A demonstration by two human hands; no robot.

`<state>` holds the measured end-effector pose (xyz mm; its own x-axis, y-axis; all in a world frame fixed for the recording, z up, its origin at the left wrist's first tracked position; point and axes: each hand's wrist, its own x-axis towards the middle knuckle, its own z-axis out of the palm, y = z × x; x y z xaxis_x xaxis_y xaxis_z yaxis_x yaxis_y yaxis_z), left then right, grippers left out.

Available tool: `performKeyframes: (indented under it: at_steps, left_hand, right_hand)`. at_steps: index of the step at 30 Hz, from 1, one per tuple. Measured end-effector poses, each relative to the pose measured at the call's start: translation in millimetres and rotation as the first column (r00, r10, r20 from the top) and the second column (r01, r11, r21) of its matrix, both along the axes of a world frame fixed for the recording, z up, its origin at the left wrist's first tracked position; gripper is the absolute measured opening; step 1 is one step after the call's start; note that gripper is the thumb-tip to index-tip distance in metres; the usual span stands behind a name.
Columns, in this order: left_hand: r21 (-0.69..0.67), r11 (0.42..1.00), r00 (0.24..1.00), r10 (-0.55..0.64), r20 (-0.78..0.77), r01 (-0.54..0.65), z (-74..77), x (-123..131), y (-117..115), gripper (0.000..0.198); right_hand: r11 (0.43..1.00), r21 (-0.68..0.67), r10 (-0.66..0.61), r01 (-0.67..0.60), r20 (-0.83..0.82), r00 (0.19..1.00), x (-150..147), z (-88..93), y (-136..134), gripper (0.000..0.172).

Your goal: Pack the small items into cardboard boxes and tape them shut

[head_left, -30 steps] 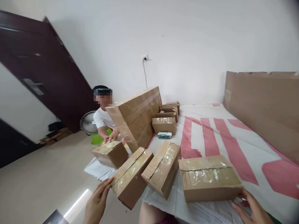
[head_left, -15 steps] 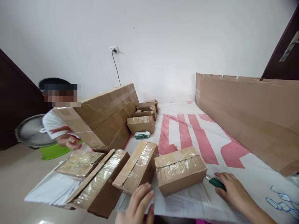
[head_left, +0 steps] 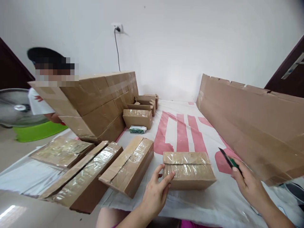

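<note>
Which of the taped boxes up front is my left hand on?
The rightmost front box, nearest the knife in your right hand; your left hand touches its left end and none of the others.

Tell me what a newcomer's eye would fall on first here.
Probably the green-handled knife, its blade bare, held in the right hand to the right of the nearest taped box. That box, with the left hand touching its left end, likely comes next, then the bold pink shapes on the white cloth beyond it.
</note>
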<state>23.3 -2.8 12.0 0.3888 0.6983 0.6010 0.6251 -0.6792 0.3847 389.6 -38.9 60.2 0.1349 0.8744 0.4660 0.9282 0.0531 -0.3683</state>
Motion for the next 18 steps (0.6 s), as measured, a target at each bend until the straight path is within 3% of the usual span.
performKeyframes:
  at_steps: [1, 3, 6, 9, 12, 15, 18]
  left_hand:
    - [0.003, 1.000, 1.000, 0.005, -0.003, -0.005, -0.2, 1, 1, 0.046]
    - [0.001, 1.000, 1.000, 0.019, -0.011, -0.019, -1.1, 2, 1, 0.046]
    - [-0.008, 0.999, 0.999, 0.041, -0.022, -0.041, -3.7, 3, -1, 0.048]
    - [-0.006, 0.999, 0.998, 0.052, -0.027, -0.052, -5.5, 3, -1, 0.049]
    - [0.005, 0.998, 0.998, 0.061, -0.024, -0.061, -5.9, 3, -1, 0.048]
    - [0.002, 0.997, 0.997, 0.071, -0.031, -0.071, -6.2, 3, -2, 0.047]
    - [0.013, 0.997, 0.996, 0.082, -0.042, -0.082, -7.4, 5, -3, 0.047]
  right_hand:
    - [0.991, -0.005, 0.136, -0.136, 0.053, 0.989, -15, 18.6, 4, 0.040]
    - [0.915, -0.108, 0.401, -0.388, 0.161, 0.902, -50, 47.2, 11, 0.041]
    - [0.800, -0.255, 0.599, -0.543, 0.309, 0.739, -102, 65.0, 25, 0.043]
    - [0.779, -0.325, 0.625, -0.536, 0.472, 0.622, -138, 64.2, 39, 0.045]
    - [0.795, -0.375, 0.603, -0.477, 0.577, 0.551, -154, 62.1, 48, 0.054]
    - [0.832, -0.410, 0.554, -0.373, 0.632, 0.542, -146, 63.4, 46, 0.062]
    - [0.857, -0.431, 0.511, -0.283, 0.635, 0.580, -117, 63.7, 35, 0.066]
